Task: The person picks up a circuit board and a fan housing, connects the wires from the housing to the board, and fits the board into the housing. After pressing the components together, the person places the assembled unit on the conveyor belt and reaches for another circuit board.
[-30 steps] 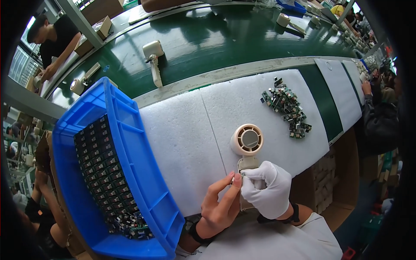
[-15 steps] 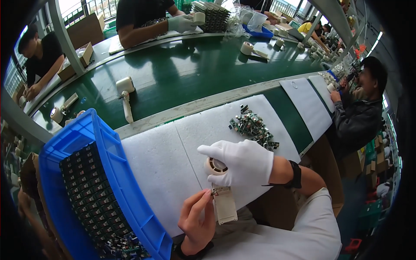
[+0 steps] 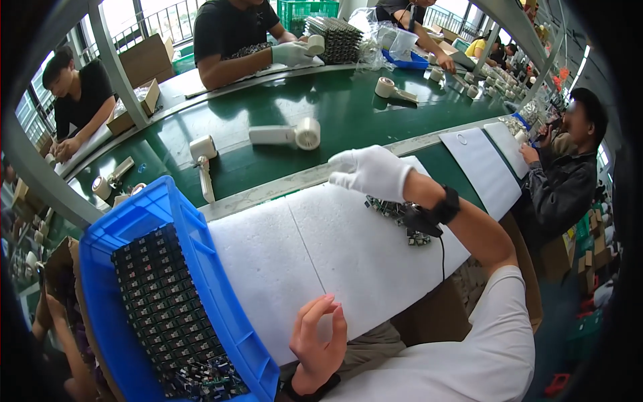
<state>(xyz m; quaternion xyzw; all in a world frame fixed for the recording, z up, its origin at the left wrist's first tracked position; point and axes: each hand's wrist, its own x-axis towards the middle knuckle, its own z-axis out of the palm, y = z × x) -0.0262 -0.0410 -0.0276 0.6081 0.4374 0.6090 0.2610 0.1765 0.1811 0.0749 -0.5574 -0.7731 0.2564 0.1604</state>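
Observation:
My right hand (image 3: pixel 372 173), in a white glove, hovers over the far edge of the white foam sheet (image 3: pixel 268 251). Its fingers point left, apart, and hold nothing I can see. A cream handheld fan (image 3: pixel 307 134) with a round head and flat handle lies on the green conveyor, beyond that hand and to its left. Bare and loosely curled, my left hand (image 3: pixel 318 345) is above the sheet's near edge; thumb and fingertips come close together with nothing visible between them. Small circuit boards (image 3: pixel 385 206) are heaped on the sheet, partly hidden by my right forearm.
A blue crate (image 3: pixel 231 321) on the left holds rows of dark circuit boards (image 3: pixel 164 295). More cream fans (image 3: pixel 203 151) lie along the green conveyor (image 3: pixel 231 114). People work across the belt and at far right. A dark cable hangs from my right wrist.
The handheld fan has gone from my hands to the conveyor, let go. My right hand has moved up and away; my left hand has come off the fan and its thumb and fingers have parted.

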